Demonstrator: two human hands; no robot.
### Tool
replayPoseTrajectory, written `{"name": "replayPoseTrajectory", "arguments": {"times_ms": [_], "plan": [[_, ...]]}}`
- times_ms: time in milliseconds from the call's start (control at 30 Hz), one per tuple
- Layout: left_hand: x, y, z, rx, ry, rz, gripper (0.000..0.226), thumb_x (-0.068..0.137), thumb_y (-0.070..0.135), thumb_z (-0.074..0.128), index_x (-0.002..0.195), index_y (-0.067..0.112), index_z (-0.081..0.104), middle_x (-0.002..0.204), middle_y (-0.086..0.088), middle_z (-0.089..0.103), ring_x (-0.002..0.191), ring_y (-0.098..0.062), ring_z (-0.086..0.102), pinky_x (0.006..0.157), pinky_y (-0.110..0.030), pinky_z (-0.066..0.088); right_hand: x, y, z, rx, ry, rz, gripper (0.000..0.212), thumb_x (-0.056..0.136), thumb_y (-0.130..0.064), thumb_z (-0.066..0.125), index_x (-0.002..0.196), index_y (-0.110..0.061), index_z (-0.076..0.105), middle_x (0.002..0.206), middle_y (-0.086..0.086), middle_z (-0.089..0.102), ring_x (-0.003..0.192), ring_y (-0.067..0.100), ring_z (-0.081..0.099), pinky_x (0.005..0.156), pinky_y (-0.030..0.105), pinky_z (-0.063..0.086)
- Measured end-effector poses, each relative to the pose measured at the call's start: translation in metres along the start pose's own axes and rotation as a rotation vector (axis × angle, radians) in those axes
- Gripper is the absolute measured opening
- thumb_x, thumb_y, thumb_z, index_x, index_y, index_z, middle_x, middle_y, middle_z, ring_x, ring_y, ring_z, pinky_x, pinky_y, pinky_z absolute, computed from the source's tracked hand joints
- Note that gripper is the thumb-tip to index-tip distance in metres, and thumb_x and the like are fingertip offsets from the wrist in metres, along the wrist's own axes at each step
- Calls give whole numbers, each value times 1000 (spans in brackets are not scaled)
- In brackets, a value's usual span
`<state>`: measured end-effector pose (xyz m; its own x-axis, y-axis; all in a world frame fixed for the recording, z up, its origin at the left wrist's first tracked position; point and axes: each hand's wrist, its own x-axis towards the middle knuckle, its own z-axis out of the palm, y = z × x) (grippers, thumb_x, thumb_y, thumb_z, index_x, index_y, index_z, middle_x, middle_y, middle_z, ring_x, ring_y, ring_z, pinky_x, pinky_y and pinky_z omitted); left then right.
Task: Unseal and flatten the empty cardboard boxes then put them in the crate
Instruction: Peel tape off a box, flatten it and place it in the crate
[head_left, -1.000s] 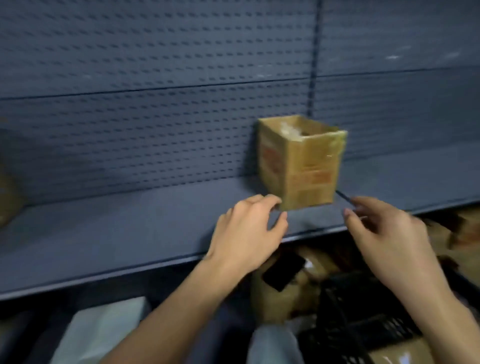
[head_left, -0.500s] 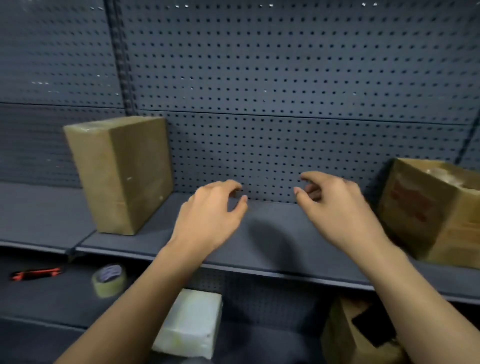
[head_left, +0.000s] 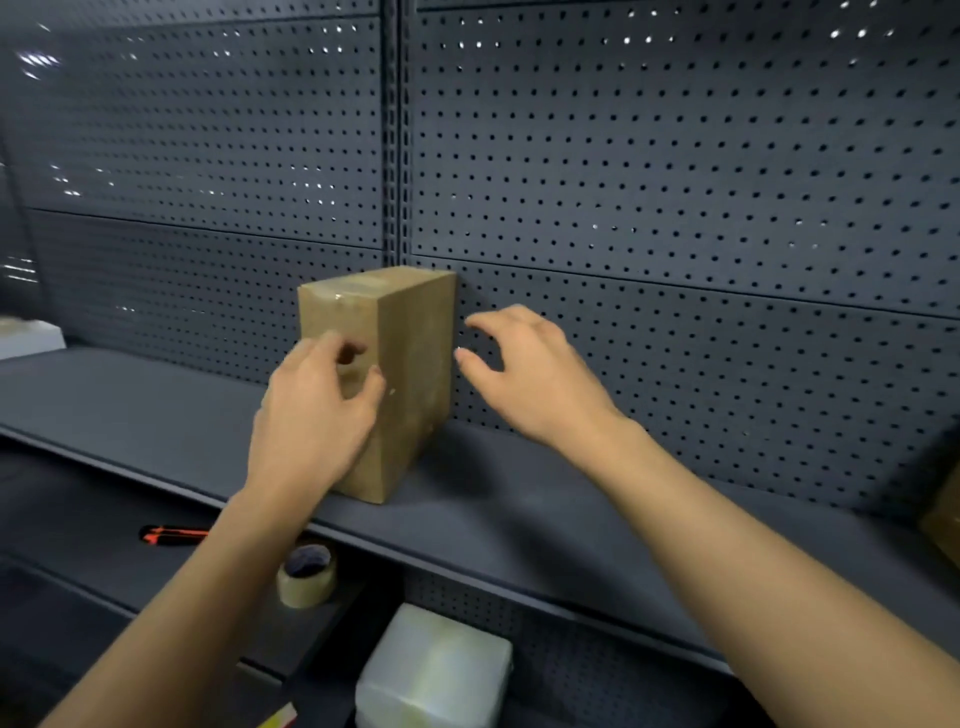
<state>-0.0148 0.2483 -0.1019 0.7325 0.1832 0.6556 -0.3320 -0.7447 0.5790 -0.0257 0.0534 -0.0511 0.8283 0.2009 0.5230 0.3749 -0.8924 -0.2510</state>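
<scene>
A sealed brown cardboard box (head_left: 410, 364) stands upright on the dark grey shelf (head_left: 519, 514), its back against the pegboard, with clear tape across its top. My left hand (head_left: 311, 415) is in front of the box's left face, fingers loosely curved and thumb at the front corner edge; whether it touches is unclear. My right hand (head_left: 530, 374) hovers just right of the box with fingers spread, a small gap from its side. Neither hand holds anything. No crate is in view.
On the lower shelf lie an orange and black utility knife (head_left: 174, 535) and a roll of tape (head_left: 306, 574). A white box (head_left: 434, 670) sits below. A corner of another cardboard box (head_left: 943, 519) shows at the right edge. The pegboard wall (head_left: 675, 182) rises behind.
My view has swung left from the open box to the sealed one, now centred. Both hands moved up to either side of it.
</scene>
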Motion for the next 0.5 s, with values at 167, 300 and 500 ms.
{"name": "replayPoseTrajectory", "arguments": {"times_ms": [167, 300, 500], "plan": [[3, -29, 10, -141, 3, -308, 61, 90, 44, 62, 140, 21, 36, 140, -12, 40, 130, -35, 38, 104, -48, 35, 53, -34, 18, -34, 19, -169, 56, 101, -44, 46, 152, -22, 35, 154, 4, 39, 142, 24, 33, 115, 41, 32], [-1, -48, 29, -217, -143, -510, 87, 90, 57, 58, 156, 19, 16, 157, -17, 23, 143, -40, 24, 116, -52, 25, 84, -50, 30, -126, -64, -261, 61, 101, -43, 46, 156, -26, 24, 160, 11, 29, 148, 28, 24, 120, 43, 23], [-3, -64, 51, -321, -264, -591, 111, 56, 87, 51, 145, 23, 34, 143, -11, 49, 130, -37, 46, 107, -54, 39, 107, -52, 52, -158, -201, -308, 61, 99, -31, 53, 155, -26, 28, 155, 5, 41, 141, 26, 39, 114, 47, 35]]}}
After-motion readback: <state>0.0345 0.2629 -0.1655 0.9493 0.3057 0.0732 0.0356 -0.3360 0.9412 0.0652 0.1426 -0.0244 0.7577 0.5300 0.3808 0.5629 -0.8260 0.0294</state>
